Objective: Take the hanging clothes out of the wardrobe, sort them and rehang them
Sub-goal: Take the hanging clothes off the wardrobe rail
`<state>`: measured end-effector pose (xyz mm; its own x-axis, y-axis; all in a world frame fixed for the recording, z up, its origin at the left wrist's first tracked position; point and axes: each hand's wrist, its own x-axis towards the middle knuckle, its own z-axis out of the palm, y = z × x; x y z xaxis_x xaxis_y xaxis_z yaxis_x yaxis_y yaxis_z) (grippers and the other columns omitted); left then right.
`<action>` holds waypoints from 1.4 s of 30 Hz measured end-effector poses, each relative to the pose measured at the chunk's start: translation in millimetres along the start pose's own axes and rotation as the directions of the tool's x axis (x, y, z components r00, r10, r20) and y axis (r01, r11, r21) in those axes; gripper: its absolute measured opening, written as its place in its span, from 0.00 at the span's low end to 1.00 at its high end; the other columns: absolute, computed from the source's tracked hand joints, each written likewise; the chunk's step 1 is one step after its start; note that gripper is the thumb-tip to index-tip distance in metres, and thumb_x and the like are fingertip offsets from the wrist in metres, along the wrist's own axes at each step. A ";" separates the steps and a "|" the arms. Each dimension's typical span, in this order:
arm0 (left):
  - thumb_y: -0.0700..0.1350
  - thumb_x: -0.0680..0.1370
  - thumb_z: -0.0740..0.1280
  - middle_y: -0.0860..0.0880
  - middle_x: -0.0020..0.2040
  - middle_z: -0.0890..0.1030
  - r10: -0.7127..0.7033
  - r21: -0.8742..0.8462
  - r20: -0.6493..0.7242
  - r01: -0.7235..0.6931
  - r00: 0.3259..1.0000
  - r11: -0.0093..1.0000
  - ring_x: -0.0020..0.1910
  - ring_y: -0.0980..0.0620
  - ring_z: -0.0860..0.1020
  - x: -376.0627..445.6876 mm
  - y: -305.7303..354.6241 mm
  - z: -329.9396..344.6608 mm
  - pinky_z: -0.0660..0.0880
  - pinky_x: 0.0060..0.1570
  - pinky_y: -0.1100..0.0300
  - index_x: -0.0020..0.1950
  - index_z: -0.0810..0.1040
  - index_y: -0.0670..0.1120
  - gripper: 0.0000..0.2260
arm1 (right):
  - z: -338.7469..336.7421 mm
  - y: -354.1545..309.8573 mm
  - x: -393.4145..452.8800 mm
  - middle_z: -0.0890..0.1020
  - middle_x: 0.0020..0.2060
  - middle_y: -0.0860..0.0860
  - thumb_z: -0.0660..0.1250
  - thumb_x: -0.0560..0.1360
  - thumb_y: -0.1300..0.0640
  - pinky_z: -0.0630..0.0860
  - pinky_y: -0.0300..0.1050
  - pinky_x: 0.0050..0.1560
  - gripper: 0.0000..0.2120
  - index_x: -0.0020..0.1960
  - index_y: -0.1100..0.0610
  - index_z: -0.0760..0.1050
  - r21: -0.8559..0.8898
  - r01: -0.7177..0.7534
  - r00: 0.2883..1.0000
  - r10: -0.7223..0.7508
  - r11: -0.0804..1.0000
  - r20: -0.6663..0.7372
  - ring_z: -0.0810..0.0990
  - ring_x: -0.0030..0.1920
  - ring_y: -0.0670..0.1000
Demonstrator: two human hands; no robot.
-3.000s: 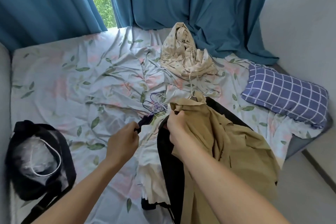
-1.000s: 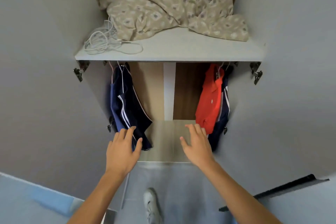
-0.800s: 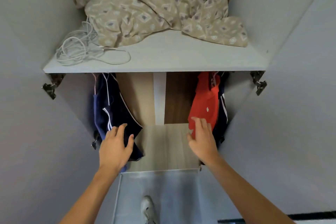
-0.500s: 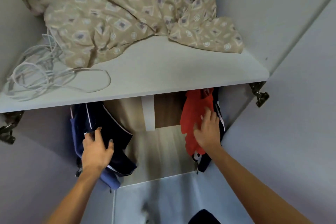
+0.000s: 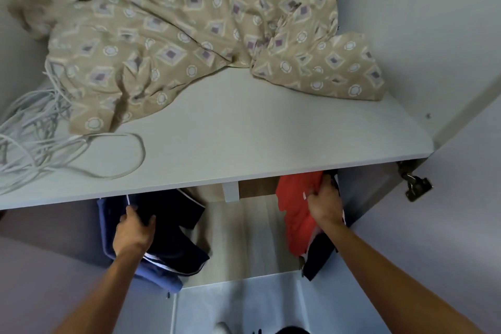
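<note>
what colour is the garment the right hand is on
Red-orange garment, under the right hand; the head view shows it.

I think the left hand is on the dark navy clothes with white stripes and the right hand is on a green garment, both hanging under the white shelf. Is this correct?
Not quite. The head view shows the right hand on a red-orange garment, not a green one. The rest holds: the left hand is on the dark navy clothes with white stripes, both hanging under the white shelf.
</note>
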<state>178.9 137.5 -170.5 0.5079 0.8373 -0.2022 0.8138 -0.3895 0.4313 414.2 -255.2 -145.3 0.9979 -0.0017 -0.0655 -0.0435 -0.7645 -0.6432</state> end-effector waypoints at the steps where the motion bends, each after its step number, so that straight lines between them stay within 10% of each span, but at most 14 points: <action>1: 0.49 0.80 0.73 0.31 0.64 0.73 -0.016 0.006 -0.021 0.016 1.000 1.000 0.64 0.27 0.75 1.3 -0.9 -0.1 0.75 0.57 0.34 0.70 0.70 0.40 0.24 | 2.5 -1.7 3.6 0.81 0.55 0.62 0.63 0.80 0.60 0.80 0.55 0.50 0.15 0.66 0.62 0.70 0.001 0.012 1.000 -0.012 1.000 -0.015 0.82 0.52 0.65; 8: 0.41 0.77 0.74 0.30 0.64 0.66 -0.105 -0.063 -0.163 0.096 0.981 0.993 0.63 0.26 0.69 11.8 -23.3 -1.4 0.73 0.57 0.32 0.62 0.72 0.41 0.18 | 28.2 -19.9 10.9 0.83 0.48 0.65 0.59 0.82 0.60 0.79 0.55 0.48 0.10 0.59 0.64 0.73 -0.006 -0.056 0.998 0.056 0.998 0.029 0.82 0.49 0.67; 15: 0.47 0.74 0.80 0.36 0.55 0.82 -0.051 -0.247 -0.007 0.047 0.999 0.968 0.55 0.31 0.81 21.8 -20.9 -6.2 0.76 0.54 0.41 0.66 0.68 0.40 0.29 | 66.0 -57.9 -23.2 0.83 0.56 0.64 0.60 0.85 0.53 0.78 0.59 0.57 0.13 0.65 0.60 0.71 -0.048 0.078 0.979 -0.067 0.996 0.190 0.81 0.59 0.69; 22: 0.38 0.80 0.73 0.38 0.60 0.82 0.069 -0.355 0.091 -0.032 0.993 0.934 0.58 0.34 0.81 14.5 13.6 10.7 0.75 0.56 0.47 0.65 0.71 0.40 0.17 | 90.5 -99.0 -50.7 0.83 0.56 0.58 0.61 0.83 0.50 0.78 0.55 0.57 0.14 0.67 0.53 0.72 -0.003 0.195 0.892 -0.177 0.981 0.415 0.81 0.59 0.64; 28: 0.34 0.81 0.69 0.44 0.56 0.84 0.142 -0.506 0.239 -0.001 0.961 0.862 0.58 0.40 0.82 0.8 37.9 42.4 0.78 0.64 0.43 0.65 0.73 0.48 0.16 | 89.1 -113.5 -49.3 0.84 0.54 0.56 0.66 0.80 0.63 0.69 0.41 0.43 0.12 0.63 0.61 0.78 0.192 0.065 0.884 -0.146 0.979 0.443 0.82 0.56 0.58; 35: 0.36 0.78 0.69 0.50 0.48 0.84 0.332 -0.489 0.334 -0.138 0.882 0.861 0.48 0.46 0.82 -37.3 71.5 56.1 0.78 0.55 0.51 0.55 0.75 0.54 0.14 | 92.1 -117.4 -59.9 0.83 0.64 0.51 0.68 0.81 0.44 0.75 0.48 0.65 0.22 0.70 0.55 0.77 0.281 0.062 0.906 -0.172 0.958 0.387 0.80 0.66 0.54; 42: 0.46 0.80 0.74 0.52 0.28 0.67 0.316 -0.594 0.021 -0.242 0.949 0.767 0.25 0.55 0.64 -49.0 93.7 44.3 0.63 0.28 0.62 0.43 0.71 0.42 0.14 | 76.4 -137.8 -75.9 0.81 0.65 0.43 0.66 0.84 0.48 0.68 0.30 0.69 0.18 0.71 0.53 0.77 0.521 0.102 0.906 -0.296 0.847 0.303 0.76 0.68 0.41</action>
<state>242.7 43.0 -159.1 0.7446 0.6634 -0.0738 0.3334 -0.2738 0.9022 340.8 -100.5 -110.0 0.9019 0.4200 -0.1006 0.0395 -0.3121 -0.9492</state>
